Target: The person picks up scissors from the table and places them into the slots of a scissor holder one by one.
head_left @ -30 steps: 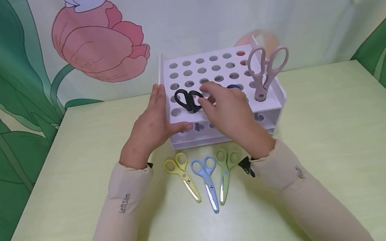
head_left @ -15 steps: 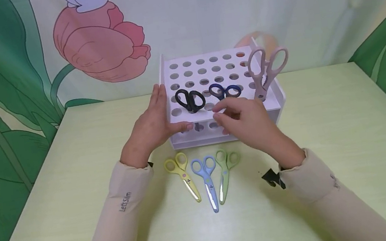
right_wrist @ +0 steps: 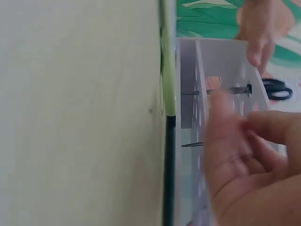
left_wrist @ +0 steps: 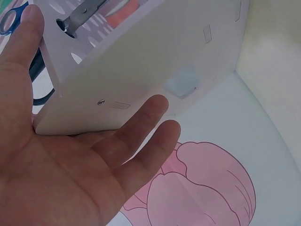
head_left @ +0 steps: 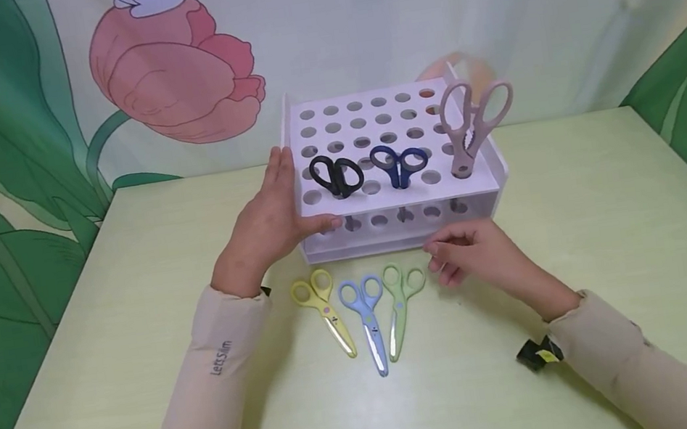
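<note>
My left hand (head_left: pixel 262 222) steadies a white rack (head_left: pixel 381 199) with rows of round holes, fingers straight along its left side and thumb on the front edge. Black-handled scissors (head_left: pixel 338 187), navy-handled scissors (head_left: pixel 404 175) and large mauve scissors (head_left: pixel 461 148) stand handles up in its holes. In front lie yellow scissors (head_left: pixel 327 311), light blue scissors (head_left: pixel 368 314) and green scissors (head_left: pixel 399 305), blades towards me. Just right of the green handles hovers my right hand (head_left: pixel 473 247), fingers loosely bent and holding nothing. The right wrist view shows this hand (right_wrist: pixel 249 179) blurred beside the rack.
The rack stands at the back of a pale yellow-green table (head_left: pixel 168 232), near a curtain (head_left: pixel 344 31) printed with flowers and leaves. A lower shelf (head_left: pixel 368 249) with holes lies under the rack's top, and blades reach down towards it.
My right hand has moved from the navy-handled scissors down and right, off the rack to the green scissors' handles, uncovering the navy handles. The left hand stays against the rack.
</note>
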Tool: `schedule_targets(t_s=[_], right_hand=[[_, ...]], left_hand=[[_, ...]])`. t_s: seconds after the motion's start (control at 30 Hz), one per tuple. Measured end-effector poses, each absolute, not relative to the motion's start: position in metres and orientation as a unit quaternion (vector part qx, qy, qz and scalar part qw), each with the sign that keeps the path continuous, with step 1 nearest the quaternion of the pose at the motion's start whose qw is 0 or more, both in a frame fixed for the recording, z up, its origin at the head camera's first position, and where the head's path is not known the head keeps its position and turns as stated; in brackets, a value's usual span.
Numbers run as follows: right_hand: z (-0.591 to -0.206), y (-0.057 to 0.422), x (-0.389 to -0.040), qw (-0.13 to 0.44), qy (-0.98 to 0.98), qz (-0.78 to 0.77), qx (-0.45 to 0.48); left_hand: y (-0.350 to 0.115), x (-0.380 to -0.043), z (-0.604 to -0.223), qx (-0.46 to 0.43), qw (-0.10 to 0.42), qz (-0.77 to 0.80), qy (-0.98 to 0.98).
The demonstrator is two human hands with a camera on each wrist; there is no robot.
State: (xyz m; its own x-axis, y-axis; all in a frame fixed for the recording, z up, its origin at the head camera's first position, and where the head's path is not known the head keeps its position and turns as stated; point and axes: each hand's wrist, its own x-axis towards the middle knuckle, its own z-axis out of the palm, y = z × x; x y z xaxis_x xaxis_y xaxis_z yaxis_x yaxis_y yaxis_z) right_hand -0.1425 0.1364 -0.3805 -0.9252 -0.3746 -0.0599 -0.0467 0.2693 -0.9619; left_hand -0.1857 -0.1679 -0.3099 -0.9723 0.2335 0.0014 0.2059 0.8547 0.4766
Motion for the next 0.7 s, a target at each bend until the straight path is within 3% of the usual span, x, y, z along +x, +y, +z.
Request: schedule_targets(t_s=[0.4, 0.7], right_hand=[[-0.404, 0.140, -0.149, 0.122, 0.858, -0.418, -0.270], [-0.407, 0.135, -0.147, 0.138, 0.868, -0.365, -0.307]], left_hand=[[-0.170, -0.184, -0.308, 0.111, 0.027, 0.256, 0.960], [-0.167, -0.185, -0.309, 0.109, 0.029, 0.255, 0.960]])
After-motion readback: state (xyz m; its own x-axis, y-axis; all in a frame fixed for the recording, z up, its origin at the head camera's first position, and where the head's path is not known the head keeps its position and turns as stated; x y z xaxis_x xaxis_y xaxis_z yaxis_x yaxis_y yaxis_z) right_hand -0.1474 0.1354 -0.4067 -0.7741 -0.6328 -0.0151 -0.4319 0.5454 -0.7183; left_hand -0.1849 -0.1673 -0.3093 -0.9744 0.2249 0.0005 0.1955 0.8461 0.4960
